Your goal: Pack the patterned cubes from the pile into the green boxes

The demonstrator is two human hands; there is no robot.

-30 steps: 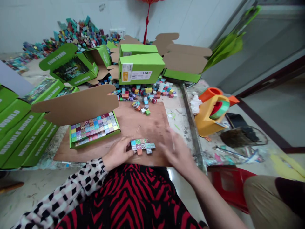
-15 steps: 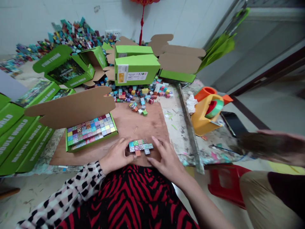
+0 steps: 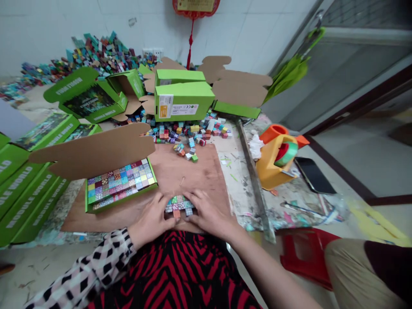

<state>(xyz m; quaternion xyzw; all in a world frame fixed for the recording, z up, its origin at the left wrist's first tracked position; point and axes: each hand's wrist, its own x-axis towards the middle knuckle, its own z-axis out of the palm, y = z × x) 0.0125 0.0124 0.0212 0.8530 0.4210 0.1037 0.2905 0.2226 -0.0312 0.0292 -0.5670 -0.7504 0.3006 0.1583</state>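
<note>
A small cluster of patterned cubes (image 3: 179, 203) lies on the brown board (image 3: 206, 171) at its front edge, close to my body. From the left, my left hand (image 3: 153, 218) holds the cluster's end between thumb and fingers. My right hand (image 3: 209, 214) presses against the other end, its fingers curled over the top and hiding part of it. Left of my hands stands an open green box (image 3: 121, 191) filled with rows of similar cubes, its cardboard lid raised. A few loose cubes (image 3: 187, 152) lie farther up the board.
Green boxes (image 3: 185, 101) and a heap of cubes (image 3: 96, 56) fill the back. More boxes (image 3: 28, 193) are stacked at left. On the right are a metal bar (image 3: 254, 176), a yellow tape dispenser (image 3: 270, 165), a phone (image 3: 314, 175) and a seated person's leg (image 3: 349, 262).
My right hand has moved left and closed onto the cubes; the cluster sits slightly more to the left. The other person's blurred hand has left the view at right.
</note>
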